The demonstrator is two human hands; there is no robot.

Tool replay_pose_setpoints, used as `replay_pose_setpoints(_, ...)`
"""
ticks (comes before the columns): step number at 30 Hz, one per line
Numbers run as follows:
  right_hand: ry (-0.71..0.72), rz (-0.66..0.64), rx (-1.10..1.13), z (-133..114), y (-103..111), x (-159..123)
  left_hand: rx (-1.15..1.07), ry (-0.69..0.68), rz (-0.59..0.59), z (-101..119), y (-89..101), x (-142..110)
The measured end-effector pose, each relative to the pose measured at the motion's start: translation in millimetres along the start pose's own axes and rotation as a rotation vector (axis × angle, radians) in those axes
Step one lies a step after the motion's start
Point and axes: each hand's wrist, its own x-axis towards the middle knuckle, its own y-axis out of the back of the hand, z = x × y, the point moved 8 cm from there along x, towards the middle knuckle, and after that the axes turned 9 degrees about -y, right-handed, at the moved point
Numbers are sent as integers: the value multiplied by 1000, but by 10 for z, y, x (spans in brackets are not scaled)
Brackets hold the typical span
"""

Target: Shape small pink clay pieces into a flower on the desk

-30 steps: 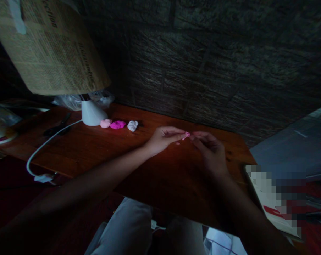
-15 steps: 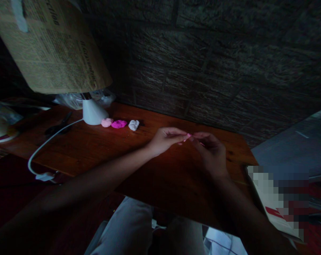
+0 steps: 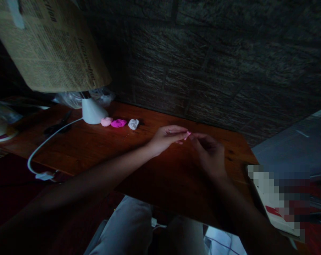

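Over the wooden table, my left hand (image 3: 167,139) pinches a small piece of pink modelling clay (image 3: 187,134) between thumb and fingertips. My right hand (image 3: 209,152) is closed in a pinch, its fingertips right beside the clay's right end; whether they touch it or hold a bit of their own cannot be made out. Left of the hands, three lumps of clay sit in a row: a pale pink lump (image 3: 106,122), a bright magenta lump (image 3: 119,123) and a white lump (image 3: 133,124).
A lamp with a white base (image 3: 92,111) and newsprint shade (image 3: 61,49) stands at the left, its white cable (image 3: 40,148) hanging over the edge. Dark scissors (image 3: 56,127) and a white cup (image 3: 0,124) lie farther left. Behind runs a dark brick wall (image 3: 171,71); a box (image 3: 272,202) is at right.
My right fingertips have drawn slightly away from the left ones, showing more of the pink clay in my left hand. A pink bit under my right fingers no longer shows.
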Motion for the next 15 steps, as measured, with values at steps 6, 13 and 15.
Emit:
replay_pose_setpoints(6, 4, -5, -49, 49, 9, -4, 3, 11, 12, -31, 27, -2)
replay_pose_setpoints(13, 68, 12, -113, -21, 19, -32, 41, -25, -33, -12, 11, -4)
replay_pose_setpoints(15, 91, 16, -130, -50, 16, -43, 60, -41, -28, 0, 13, 0)
